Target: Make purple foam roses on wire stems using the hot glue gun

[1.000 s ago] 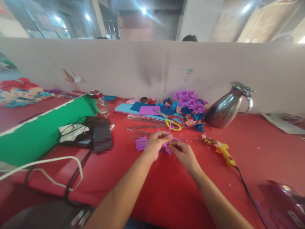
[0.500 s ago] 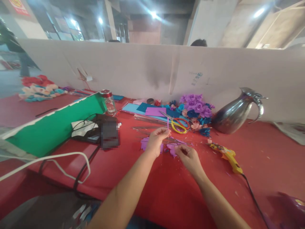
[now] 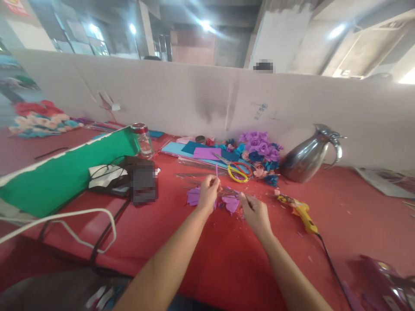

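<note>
My left hand (image 3: 208,192) is closed in a pinch on a thin pink stick (image 3: 217,172) that stands upright above the fingers. My right hand (image 3: 255,211) is closed just to its right, fingertips pinching something small that I cannot make out. Purple petal cut-outs (image 3: 231,203) lie on the red table (image 3: 210,246) between and under both hands, with another purple piece (image 3: 193,195) left of my left hand.
A yellow glue gun (image 3: 300,211) with a black cord lies right of my hands. Behind are red-and-yellow scissors (image 3: 236,169), coloured foam sheets (image 3: 194,149), a bunch of paper flowers (image 3: 259,149), a steel jug (image 3: 308,153), a glass jar (image 3: 142,139), a green board (image 3: 58,172) and a white partition (image 3: 194,99).
Both hands have drawn slightly apart. The left hand keeps the stick upright while the right hand has moved a little right and down.
</note>
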The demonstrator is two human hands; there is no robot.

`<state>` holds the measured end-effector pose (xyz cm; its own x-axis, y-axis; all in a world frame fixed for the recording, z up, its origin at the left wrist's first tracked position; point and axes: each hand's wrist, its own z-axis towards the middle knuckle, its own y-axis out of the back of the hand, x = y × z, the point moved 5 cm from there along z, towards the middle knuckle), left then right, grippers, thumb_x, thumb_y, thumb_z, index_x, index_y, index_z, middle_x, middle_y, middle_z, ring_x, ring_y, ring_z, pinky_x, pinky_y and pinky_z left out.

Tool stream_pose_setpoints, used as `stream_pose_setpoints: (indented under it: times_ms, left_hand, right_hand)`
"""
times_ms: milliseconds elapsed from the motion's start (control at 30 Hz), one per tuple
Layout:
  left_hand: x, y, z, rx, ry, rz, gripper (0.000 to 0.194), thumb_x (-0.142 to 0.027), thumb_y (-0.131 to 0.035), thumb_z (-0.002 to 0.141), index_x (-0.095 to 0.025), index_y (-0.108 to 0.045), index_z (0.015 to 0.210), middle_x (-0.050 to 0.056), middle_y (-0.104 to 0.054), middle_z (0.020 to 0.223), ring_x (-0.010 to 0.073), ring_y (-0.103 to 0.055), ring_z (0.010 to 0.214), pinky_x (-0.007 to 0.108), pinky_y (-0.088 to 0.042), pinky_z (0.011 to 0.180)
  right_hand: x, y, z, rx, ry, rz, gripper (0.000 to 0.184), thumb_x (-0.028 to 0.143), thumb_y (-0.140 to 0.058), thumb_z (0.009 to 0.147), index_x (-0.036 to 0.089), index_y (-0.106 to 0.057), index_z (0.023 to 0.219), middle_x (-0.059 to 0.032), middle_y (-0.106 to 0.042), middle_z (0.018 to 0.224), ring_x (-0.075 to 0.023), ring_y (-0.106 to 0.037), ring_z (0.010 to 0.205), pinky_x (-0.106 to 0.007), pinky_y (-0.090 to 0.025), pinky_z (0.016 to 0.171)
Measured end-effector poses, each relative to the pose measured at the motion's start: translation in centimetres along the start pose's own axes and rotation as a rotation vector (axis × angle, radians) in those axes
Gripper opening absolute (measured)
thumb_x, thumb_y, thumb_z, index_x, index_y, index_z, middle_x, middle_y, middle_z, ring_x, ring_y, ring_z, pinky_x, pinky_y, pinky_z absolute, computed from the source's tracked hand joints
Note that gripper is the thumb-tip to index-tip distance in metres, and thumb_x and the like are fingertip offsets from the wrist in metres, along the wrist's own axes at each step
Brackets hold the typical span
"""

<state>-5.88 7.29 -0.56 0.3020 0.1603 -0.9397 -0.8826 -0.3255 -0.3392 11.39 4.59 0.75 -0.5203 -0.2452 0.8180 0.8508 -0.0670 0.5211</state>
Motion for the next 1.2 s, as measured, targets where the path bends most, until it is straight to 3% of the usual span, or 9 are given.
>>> stream_pose_setpoints:
  times_ms: [67,167,233,333,500,700,900,1133,1200]
  left_hand:
    - [0.1,0.3,0.4,-0.015,-0.011,-0.017,0.022,-0.030,-0.067,0.071,-0.018,-0.050,0.064,-0.005,-0.050,0.056,0.0060,-0.039,0.047,0.019,-0.029,0.047]
    - [-0.1,0.4,0.7,-0.010,-0.011,-0.061,0.024,-0.033,-0.067,0.071,-0.018,-0.048,0.065,-0.005,-0.047,0.056,0.0051,-0.034,0.045,0.020,-0.026,0.046]
    - [-0.5,0.5,0.8,-0.012,-0.015,-0.088,0.025,-0.035,-0.066,0.070,-0.019,-0.048,0.066,-0.006,-0.046,0.058,0.0048,-0.033,0.045,0.020,-0.028,0.048]
    - [-0.9,0.7,0.8,-0.018,-0.015,-0.099,0.025,-0.035,-0.068,0.068,-0.019,-0.049,0.067,-0.006,-0.047,0.060,0.0051,-0.035,0.048,0.020,-0.029,0.049]
    - [-0.8,0.3,0.5,0.045,0.024,-0.082,0.026,-0.035,-0.072,0.064,-0.017,-0.053,0.062,-0.004,-0.049,0.060,0.0069,-0.040,0.053,0.020,-0.029,0.050]
    - [-1.1,-0.3,0.0,0.127,0.065,-0.121,0.020,-0.033,-0.069,0.064,-0.017,-0.058,0.064,-0.002,-0.051,0.061,0.0060,-0.031,0.048,0.022,-0.024,0.048]
    - [-1.3,-0.6,-0.3,0.175,0.073,-0.118,0.017,-0.031,-0.071,0.063,-0.016,-0.065,0.065,-0.004,-0.046,0.054,0.0072,-0.035,0.050,0.022,-0.027,0.052]
    - [-1.1,-1.0,-0.8,0.192,0.108,-0.014,0.027,-0.038,-0.077,0.060,-0.016,-0.073,0.074,0.003,-0.064,0.066,0.0131,-0.056,0.066,0.024,-0.041,0.066]
    - [-1.2,-1.2,-1.0,0.202,0.099,0.025,0.027,-0.039,-0.077,0.060,-0.016,-0.073,0.072,0.002,-0.063,0.063,0.0136,-0.056,0.064,0.025,-0.041,0.066]
  right_hand:
    - [0.1,-0.1,0.0,-0.019,0.019,-0.033,0.046,0.054,-0.043,0.086,0.020,-0.058,0.058,-0.0004,-0.054,0.045,-0.0158,-0.053,0.045,-0.024,-0.035,0.048]
    - [-0.2,0.4,0.4,-0.083,0.041,0.023,0.029,0.044,-0.050,0.081,0.020,-0.065,0.079,-0.0038,-0.069,0.066,-0.0183,-0.063,0.059,-0.025,-0.043,0.056]
    - [-0.5,1.0,0.7,-0.131,0.034,0.063,0.027,0.040,-0.055,0.077,0.019,-0.066,0.090,-0.0053,-0.073,0.076,-0.0190,-0.065,0.066,-0.025,-0.046,0.061]
    - [-0.5,1.2,0.8,-0.125,0.036,0.036,0.028,0.043,-0.052,0.081,0.019,-0.066,0.083,-0.0039,-0.070,0.068,-0.0177,-0.063,0.061,-0.024,-0.045,0.059]
    - [0.0,-0.9,0.0,-0.011,0.071,-0.121,0.039,0.046,-0.043,0.089,0.021,-0.061,0.065,-0.0020,-0.063,0.053,-0.0172,-0.058,0.052,-0.025,-0.039,0.053]
    - [-0.4,-1.6,0.1,-0.049,0.110,0.004,0.020,0.030,-0.050,0.083,0.021,-0.065,0.094,-0.0060,-0.073,0.088,-0.0204,-0.067,0.078,-0.029,-0.048,0.070]
    - [0.0,-1.6,0.1,-0.033,0.116,0.006,0.021,0.031,-0.049,0.086,0.020,-0.066,0.092,-0.0058,-0.072,0.085,-0.0209,-0.066,0.079,-0.031,-0.048,0.073]
    - [1.1,-1.3,-0.2,-0.043,0.143,0.003,0.034,0.040,-0.045,0.091,0.020,-0.065,0.072,-0.0040,-0.069,0.069,-0.0186,-0.064,0.069,-0.027,-0.046,0.067]
    - [1.2,-1.1,-0.2,-0.065,0.147,0.036,0.032,0.039,-0.045,0.090,0.020,-0.066,0.076,-0.0043,-0.070,0.073,-0.0183,-0.064,0.070,-0.027,-0.046,0.067]
